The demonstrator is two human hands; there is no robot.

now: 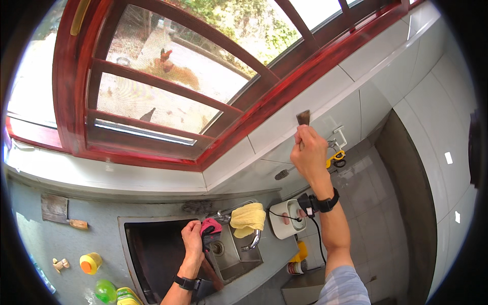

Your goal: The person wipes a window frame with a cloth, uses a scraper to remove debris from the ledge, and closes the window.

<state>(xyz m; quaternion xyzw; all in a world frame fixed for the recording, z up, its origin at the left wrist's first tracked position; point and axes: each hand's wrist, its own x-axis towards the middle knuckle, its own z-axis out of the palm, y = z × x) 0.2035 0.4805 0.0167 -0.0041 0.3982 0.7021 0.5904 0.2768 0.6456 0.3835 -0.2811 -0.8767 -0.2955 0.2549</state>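
My right hand (309,150) is raised near the white tiled window ledge (274,118) and grips a brush-like tool (303,117) with a dark, flat end pointing up. My left hand (193,242) is over the sink (228,259), closed on a bunched pink and dark grey cloth (211,231). Beside that cloth, a yellow cloth (248,218) hangs over the chrome faucet (252,242). A dark board or cover lies across the sink's left part. Both wrists wear black bands.
A cleaver (55,209), a yellow bottle (90,263) and ginger (60,264) lie on the left counter. Yellow-handled scissors (336,158) and a grey brush (281,174) hang by the wall. A white container (286,219) with a black cord stands right of the faucet. The red window frame (244,122) rises behind.
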